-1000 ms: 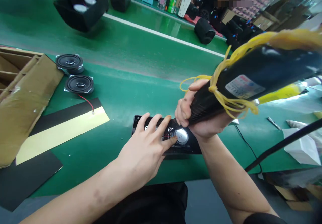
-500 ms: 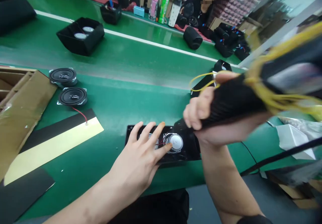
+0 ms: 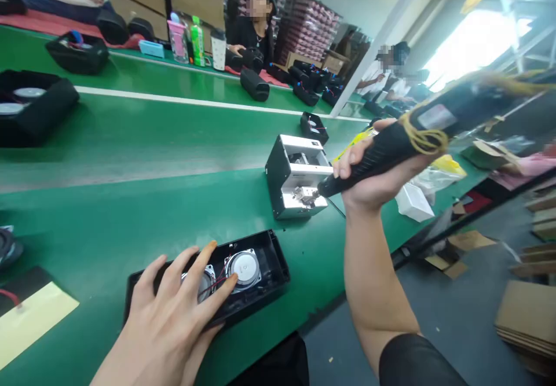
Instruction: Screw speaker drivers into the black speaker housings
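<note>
My right hand (image 3: 373, 169) is wrapped round a black electric screwdriver (image 3: 417, 134) with a yellow cord looped on its body. The tip of the screwdriver reaches the front outlet of a silver and black screw feeder (image 3: 280, 169). My left hand (image 3: 178, 299) lies across a long black speaker housing (image 3: 273, 258), fingers spread over its far wall and palm by the near one. Inside the housing sit two round speaker drivers with metal backs. One driver (image 3: 247, 268) shows fully, beside my thumb; my fingers partly cover the other driver (image 3: 206, 285).
More black housings stand on the green bench, one at far left (image 3: 39, 108) and a small one (image 3: 313, 127) behind the feeder. A white box (image 3: 414, 202) lies right of my arm. Co-workers sit across the bench, near bottles (image 3: 197, 41). Cardboard (image 3: 527, 316) is stacked on the floor.
My right hand has carried the screwdriver from the housing's right end to the screw feeder. The view has swung right. My left hand stays on the housing.
</note>
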`<action>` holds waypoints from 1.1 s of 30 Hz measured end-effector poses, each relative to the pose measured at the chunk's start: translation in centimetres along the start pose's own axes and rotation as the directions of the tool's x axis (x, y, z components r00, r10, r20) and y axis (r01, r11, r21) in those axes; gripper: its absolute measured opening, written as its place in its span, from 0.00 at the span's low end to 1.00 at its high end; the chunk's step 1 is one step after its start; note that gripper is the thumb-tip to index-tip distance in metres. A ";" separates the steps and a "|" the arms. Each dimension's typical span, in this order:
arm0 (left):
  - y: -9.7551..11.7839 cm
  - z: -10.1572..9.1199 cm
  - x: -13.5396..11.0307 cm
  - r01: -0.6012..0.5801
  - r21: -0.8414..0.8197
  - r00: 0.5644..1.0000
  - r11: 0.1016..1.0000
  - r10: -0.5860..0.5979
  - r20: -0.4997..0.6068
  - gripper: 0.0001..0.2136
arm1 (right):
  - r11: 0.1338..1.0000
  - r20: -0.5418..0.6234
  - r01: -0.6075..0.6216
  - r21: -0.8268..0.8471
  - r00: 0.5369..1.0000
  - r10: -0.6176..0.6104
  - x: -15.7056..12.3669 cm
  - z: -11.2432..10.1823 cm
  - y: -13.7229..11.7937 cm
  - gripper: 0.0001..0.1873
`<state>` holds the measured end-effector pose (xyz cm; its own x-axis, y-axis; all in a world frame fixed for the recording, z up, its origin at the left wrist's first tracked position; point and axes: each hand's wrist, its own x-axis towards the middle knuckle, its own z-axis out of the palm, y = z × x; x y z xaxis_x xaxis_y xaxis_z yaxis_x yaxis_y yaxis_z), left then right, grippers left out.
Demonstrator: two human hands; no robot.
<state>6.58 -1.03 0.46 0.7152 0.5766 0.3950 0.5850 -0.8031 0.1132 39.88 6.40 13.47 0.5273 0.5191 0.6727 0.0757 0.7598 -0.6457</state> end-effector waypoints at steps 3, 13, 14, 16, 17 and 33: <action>-0.2 0.2 0.2 -0.014 0.011 1.000 1.000 0.014 -0.004 0.20 | 1.000 0.011 -0.025 -0.017 1.000 0.025 -0.2 -0.4 0.6 0.39; -0.6 -0.9 0.6 -0.032 -0.054 0.999 0.998 0.031 -0.011 0.26 | 0.999 -0.007 -0.052 0.016 0.999 0.053 -0.6 -1.5 1.1 0.44; -1.1 -1.3 0.5 -0.021 -0.081 1.000 0.996 0.021 -0.009 0.27 | 0.998 0.003 -0.053 0.024 0.999 0.053 -0.7 -1.7 1.0 0.44; -2.3 -1.9 0.0 0.037 -0.128 0.999 0.991 -0.036 0.004 0.25 | 0.998 0.027 -0.050 0.039 0.998 0.049 -1.0 -2.1 0.7 0.43; -3.0 -2.1 -0.3 0.068 -0.141 0.998 0.988 -0.067 0.016 0.24 | 0.998 0.041 -0.051 0.047 0.998 0.050 -1.1 -2.2 0.5 0.42; -3.8 -3.0 -0.1 0.206 -0.059 0.954 0.977 -0.187 0.232 0.18 | 0.860 0.351 -0.419 0.290 0.883 0.312 -4.7 7.5 -6.7 0.33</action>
<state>3.16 1.50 2.69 0.6617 0.7357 0.1443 0.6963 -0.6744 0.2455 30.54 1.77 17.34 0.1918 0.8328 0.5193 -0.4016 0.5494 -0.7327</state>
